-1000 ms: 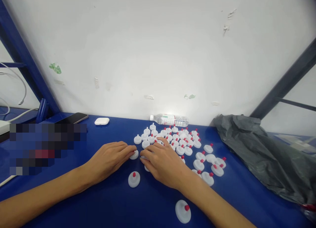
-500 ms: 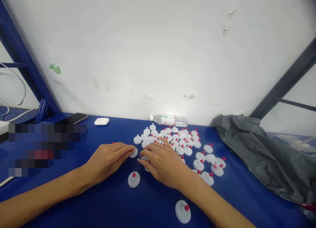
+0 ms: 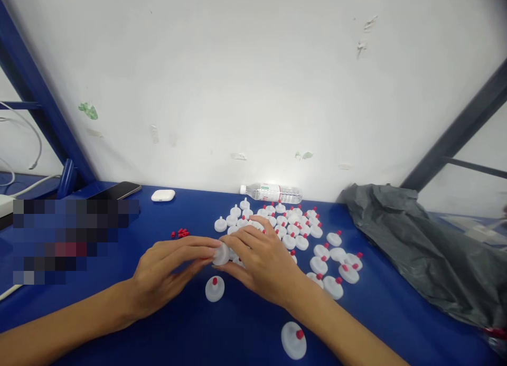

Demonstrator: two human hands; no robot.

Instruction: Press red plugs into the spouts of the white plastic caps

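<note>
My left hand pinches a round white plastic nozzle cap at its left side, near the middle of the blue table. From the right, the fingers of my right hand close on the same cap, its thumb underneath. The fingers hide the cap's nozzle, so I cannot tell if a red tip is on it. Just below lies a white cap with a red tip. Small red tips lie loose beyond my left hand. Behind my right hand spreads a cluster of white caps, many with red tips, a few bare.
A clear plastic bottle lies against the wall. To its left are a white earbud case and a dark phone. A dark grey plastic bag covers the right side. Another red-tipped cap lies near the front.
My left hand has shifted slightly right and down with the white nozzle cap, meeting my right hand, which has moved slightly left. The loose red tips have come into view.
</note>
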